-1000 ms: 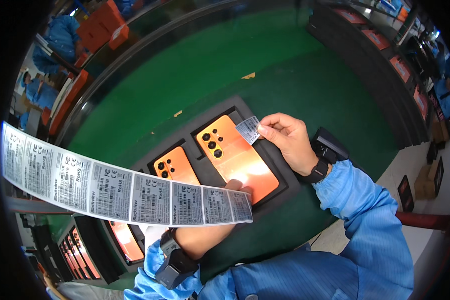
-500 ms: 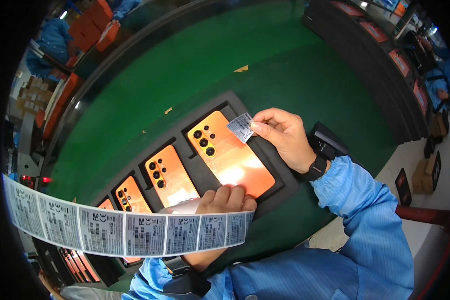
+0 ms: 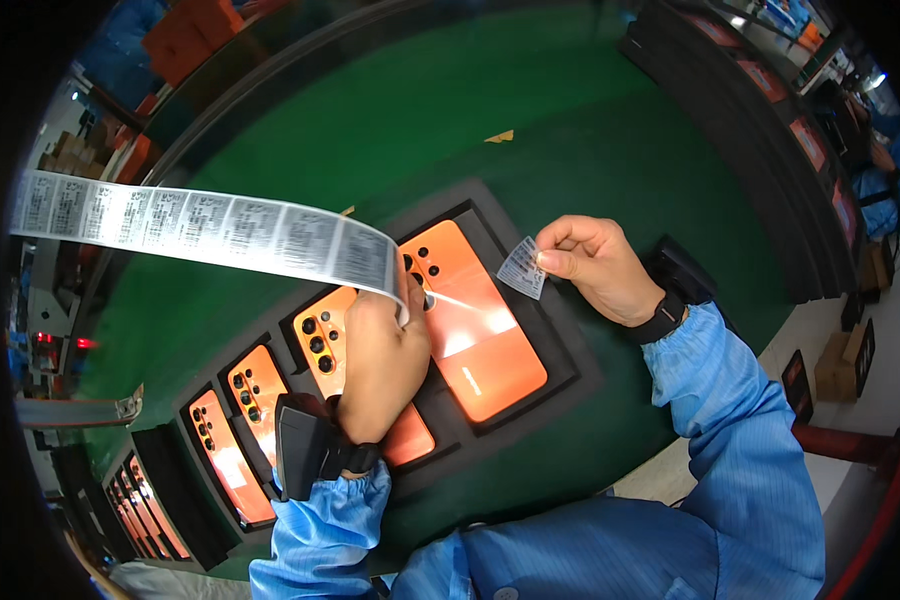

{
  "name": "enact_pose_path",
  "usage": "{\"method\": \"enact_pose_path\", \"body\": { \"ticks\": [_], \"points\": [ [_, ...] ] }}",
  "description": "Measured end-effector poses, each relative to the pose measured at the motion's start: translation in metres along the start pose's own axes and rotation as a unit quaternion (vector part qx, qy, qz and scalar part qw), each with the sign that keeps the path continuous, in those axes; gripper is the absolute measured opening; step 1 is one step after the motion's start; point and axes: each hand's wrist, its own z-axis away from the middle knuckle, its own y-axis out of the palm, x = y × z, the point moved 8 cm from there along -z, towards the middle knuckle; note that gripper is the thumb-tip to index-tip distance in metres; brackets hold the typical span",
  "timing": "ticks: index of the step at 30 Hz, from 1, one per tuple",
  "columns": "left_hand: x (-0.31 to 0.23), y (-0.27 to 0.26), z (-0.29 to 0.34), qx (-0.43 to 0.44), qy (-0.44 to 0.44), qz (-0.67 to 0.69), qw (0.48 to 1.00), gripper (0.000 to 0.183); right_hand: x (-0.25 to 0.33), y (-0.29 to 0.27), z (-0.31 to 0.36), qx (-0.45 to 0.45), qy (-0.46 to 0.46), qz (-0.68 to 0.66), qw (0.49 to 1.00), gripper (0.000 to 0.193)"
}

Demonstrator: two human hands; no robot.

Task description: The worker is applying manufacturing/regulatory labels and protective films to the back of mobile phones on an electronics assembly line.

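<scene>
Centrally, four phones (image 3: pixel 485 345) in tray (image 3: pixel 482 196); right hand (image 3: pixel 602 272) pinches one label (image 3: pixel 520 270).

phone (image 3: pixel 410 440) part-hidden by left hand (image 3: pixel 385 355)

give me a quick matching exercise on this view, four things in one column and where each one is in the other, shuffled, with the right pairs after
1. long white strip of grey labels
2. small single grey label
3. orange rectangular phones
4. flat green work surface

A. seated in recesses of the dark grey tray
B. pinched in the right hand's grip
C. beneath the tray
D. stretching leftward from the left hand

Pairs: 1-D, 2-B, 3-A, 4-C
</scene>
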Motion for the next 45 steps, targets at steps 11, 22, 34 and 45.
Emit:
{"method": "enact_pose_path", "body": {
  "ticks": [11, 22, 34, 45],
  "points": [
    [0.054, -0.015, -0.008, -0.077, -0.184, 0.328, 0.923, 0.009, 0.031, 0.057, 0.008, 0.125, -0.151, 0.414, 0.889, 0.009],
    [0.054, -0.016, -0.009, -0.081, -0.180, 0.364, 0.910, 0.012, 0.011, 0.076, -0.005, 0.145, -0.165, 0.572, 0.791, 0.009],
    [0.051, -0.015, -0.008, -0.081, -0.181, 0.354, 0.914, 0.011, 0.009, 0.080, -0.003, 0.133, -0.177, 0.588, 0.778, 0.011],
    [0.051, -0.014, -0.008, -0.081, -0.184, 0.351, 0.914, 0.011, 0.009, 0.082, -0.003, 0.129, -0.187, 0.595, 0.771, 0.011]
  ]
}}
